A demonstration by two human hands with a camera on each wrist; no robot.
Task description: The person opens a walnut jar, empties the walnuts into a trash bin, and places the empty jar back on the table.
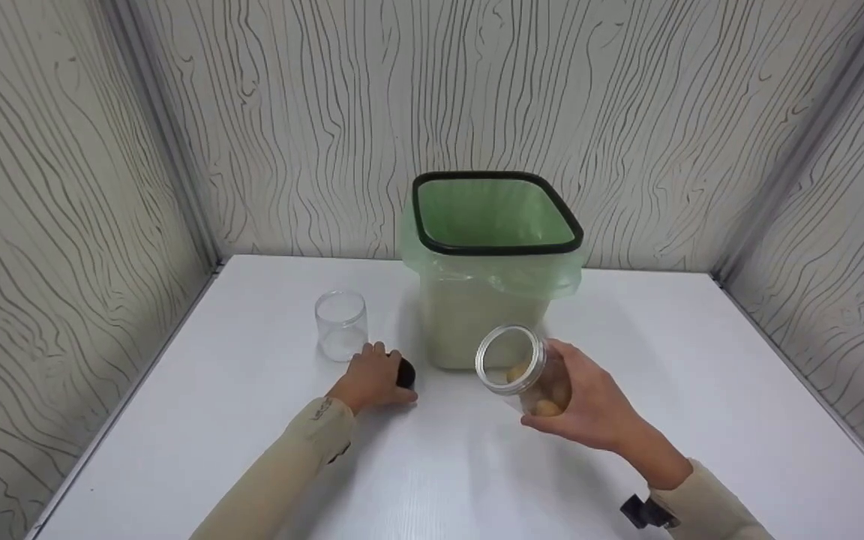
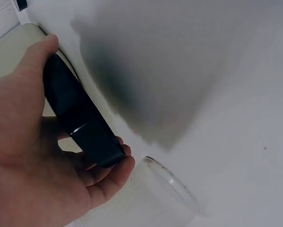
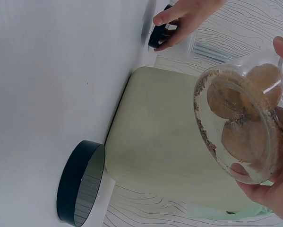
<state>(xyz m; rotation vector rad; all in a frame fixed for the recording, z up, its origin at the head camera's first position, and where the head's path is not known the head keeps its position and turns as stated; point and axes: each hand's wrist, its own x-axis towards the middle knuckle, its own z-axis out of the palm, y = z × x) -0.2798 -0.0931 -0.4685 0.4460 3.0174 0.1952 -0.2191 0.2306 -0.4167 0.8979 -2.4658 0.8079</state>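
Note:
My left hand [image 1: 373, 379] grips a black jar lid [image 2: 82, 111] by its edge, thumb on one side and fingers on the other, low over the table. Beside those fingers stands a clear, uncapped jar [image 1: 342, 322], its rim up. In front of the bin, my right hand [image 1: 593, 397] holds another clear jar [image 1: 526, 371], tilted, with its mouth uncovered. Inside that jar lie several round brown pieces [image 3: 245, 137], perhaps cookies, and crumbs line its base. A second dark lid [image 3: 81, 184] rests on the table in the right wrist view; the head view hides it.
A pale bin [image 1: 454, 322] with a green liner and a black rim [image 1: 507, 250] stands at the middle back of the white table [image 1: 417, 480]. Wood-patterned panels [image 1: 312, 112] enclose the back and both sides.

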